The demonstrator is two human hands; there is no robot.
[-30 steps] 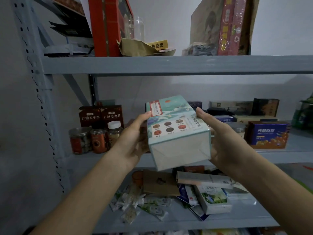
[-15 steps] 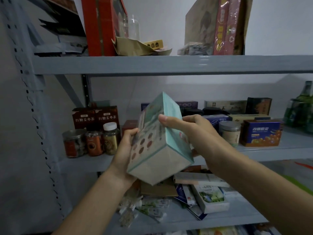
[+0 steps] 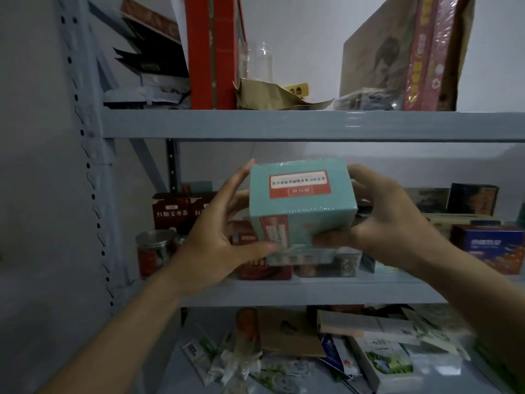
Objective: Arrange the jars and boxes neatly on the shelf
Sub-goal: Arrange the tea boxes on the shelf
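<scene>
A teal box [image 3: 301,200] with a red-edged label is held up in front of the middle shelf [image 3: 312,291]. My left hand [image 3: 224,237] grips its left side, thumb under the bottom edge. My right hand [image 3: 377,220] grips its right side, fingers curled round the far edge. Behind it on the middle shelf stand dark red tea boxes [image 3: 173,211], a clear jar [image 3: 153,251] with red contents, a red box [image 3: 264,268] and a blue box [image 3: 488,248]. The box hides several items behind it.
The top shelf [image 3: 312,125] carries tall red boxes [image 3: 216,52], a glass jar [image 3: 262,64], a crumpled brown bag [image 3: 272,95] and flat cartons at the right. The lower shelf [image 3: 181,365] holds scattered sachets, small boxes and a brown packet. A perforated upright [image 3: 91,194] stands at left.
The teal box has been turned from a tilted pose so its labelled end faces me, and lifted higher toward the middle shelf. Both hands shifted their grip to its sides.
</scene>
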